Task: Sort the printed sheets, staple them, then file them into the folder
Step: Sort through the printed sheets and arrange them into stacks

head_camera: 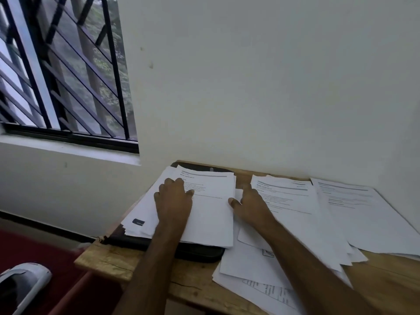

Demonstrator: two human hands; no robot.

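Wall (261, 76): pale, plain, behind the table.

Window (63, 71): upper left, dark frame with slanted bars, greenery outside.

Table (118, 260): bare wood, cracked near its left front corner, set against the wall.

Right stacks (354, 210): printed sheets in two overlapping piles on the right half of the table, text side up, well apart from the left hand; the nearer pile's left edge lies just beside the right hand.

Loose sheets (250, 269): lying at the front centre of the table, partly under the right forearm; one shows a line drawing near the table edge.

Left stack (211, 214): printed sheets fanned slightly, lying on top of the folder, between the two hands.

Folder (200, 252): black, closed flat at the table's left side, mostly covered by the left stack; its front edge and far edge show.

Left hand (173, 203): palm down on the left stack, fingers straight and slightly spread, pressing the top sheet.

Right hand (250, 208): palm down at the right edge of the left stack, thumb touching that edge, fingers extended toward the wall; whether the fingertips rest on paper or wood cannot be told.

White object (22, 285): rounded, at lower left on a red floor (45, 251); its kind cannot be told.
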